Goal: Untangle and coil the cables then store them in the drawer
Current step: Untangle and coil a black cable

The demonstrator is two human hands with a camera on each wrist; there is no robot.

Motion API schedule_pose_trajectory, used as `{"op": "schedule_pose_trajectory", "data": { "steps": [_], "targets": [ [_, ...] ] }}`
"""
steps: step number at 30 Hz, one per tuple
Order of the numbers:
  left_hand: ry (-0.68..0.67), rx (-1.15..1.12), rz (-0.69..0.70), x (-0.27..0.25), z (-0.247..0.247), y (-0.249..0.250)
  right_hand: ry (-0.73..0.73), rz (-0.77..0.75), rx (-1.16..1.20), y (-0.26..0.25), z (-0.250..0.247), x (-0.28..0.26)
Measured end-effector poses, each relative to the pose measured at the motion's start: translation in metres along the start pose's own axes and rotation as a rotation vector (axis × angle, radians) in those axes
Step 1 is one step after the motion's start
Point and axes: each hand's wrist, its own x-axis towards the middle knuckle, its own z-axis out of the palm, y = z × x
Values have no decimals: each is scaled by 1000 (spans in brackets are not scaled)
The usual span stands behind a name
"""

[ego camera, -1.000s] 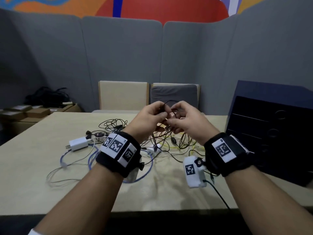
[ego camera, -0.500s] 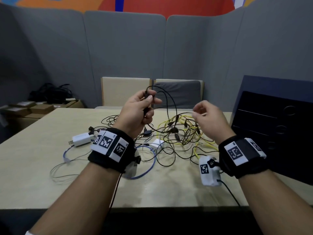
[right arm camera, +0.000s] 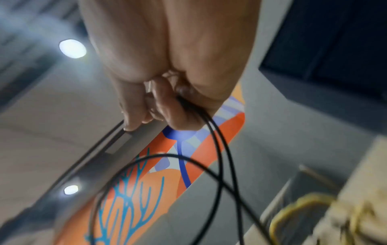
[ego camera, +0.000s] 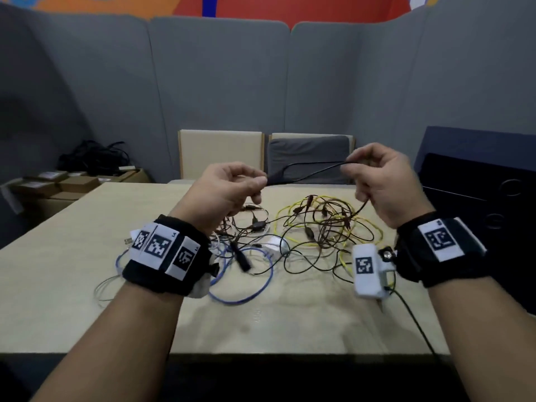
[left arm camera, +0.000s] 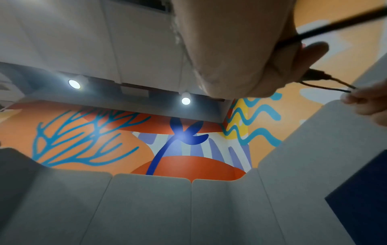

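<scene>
Both hands are raised above the table [ego camera: 72, 300], well apart, with a thin black cable [ego camera: 307, 172] stretched between them. The left hand [ego camera: 223, 192] pinches the cable's thick end between thumb and forefinger, the other fingers curled under; in the left wrist view the cable [left arm camera: 335, 24] leaves the fingertips [left arm camera: 312, 49] toward the right hand [left arm camera: 368, 102]. The right hand [ego camera: 383, 184] pinches the doubled strand at its fingertips, and the cable runs on through the curled fingers and drops from the palm. In the right wrist view the fingers [right arm camera: 165, 106] close round the cable [right arm camera: 217, 149], which hangs below in loops.

Under the hands, toward the table's far edge, lies the tangle: yellow cable [ego camera: 293, 216] and dark wires at mid-right, a blue cable [ego camera: 269, 274] looped at mid-left. The dark drawer unit [ego camera: 478, 198] stands at the right edge.
</scene>
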Motion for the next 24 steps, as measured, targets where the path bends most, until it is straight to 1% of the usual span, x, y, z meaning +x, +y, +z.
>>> {"op": "schedule_pose_trajectory", "data": {
  "steps": [3,5,7,9,11,15,17,20,22,24],
  "targets": [
    [112,55,49,-2,-22,-1,122,-120,-252,-9,-18,8],
    [186,69,108,-3,-32,1,218,-162,-272,-15,-31,16],
    [232,86,165,-4,-35,4,266,-165,-238,-20,-39,21],
    [229,121,199,-6,-39,7,286,-176,-239,-24,-44,24],
    [213,152,204,-8,-48,8,280,-185,-258,-27,-44,24],
    [239,243,215,-14,-72,11,273,-142,-251,-23,-34,24],
    [205,284,183,-15,-73,10,219,-83,-187,-19,-20,23],
    [46,286,28,-13,-55,5,80,1,-160,-19,9,19],
    [-68,308,-54,-11,-33,0,16,-13,-171,-20,30,16],
    [-137,306,-68,-8,-12,-5,-51,-38,-178,-18,46,15]
  ]
}}
